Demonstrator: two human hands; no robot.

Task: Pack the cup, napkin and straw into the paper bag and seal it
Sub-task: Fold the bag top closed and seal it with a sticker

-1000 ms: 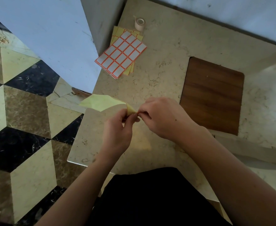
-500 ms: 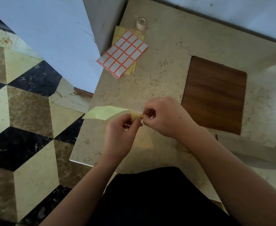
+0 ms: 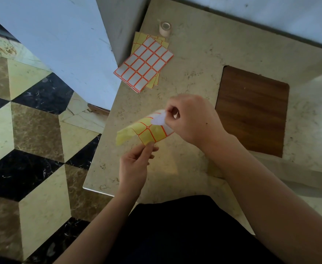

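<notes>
A beige marble tabletop (image 3: pixel 194 60) with a dark wood square inset (image 3: pixel 251 111) on its right. On the left, a floor (image 3: pixel 23 149) of black, brown and cream diamond tiles. A pale blue-white wall (image 3: pixel 51 35) stands behind.

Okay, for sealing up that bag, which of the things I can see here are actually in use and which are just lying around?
In use:
- label sheet, gripped by the left hand
- white sticker, being peeled by the right hand

Lying about:
- stack of label sheets
- tape roll
- wooden board

No cup, napkin, straw or bag is in view.
</notes>
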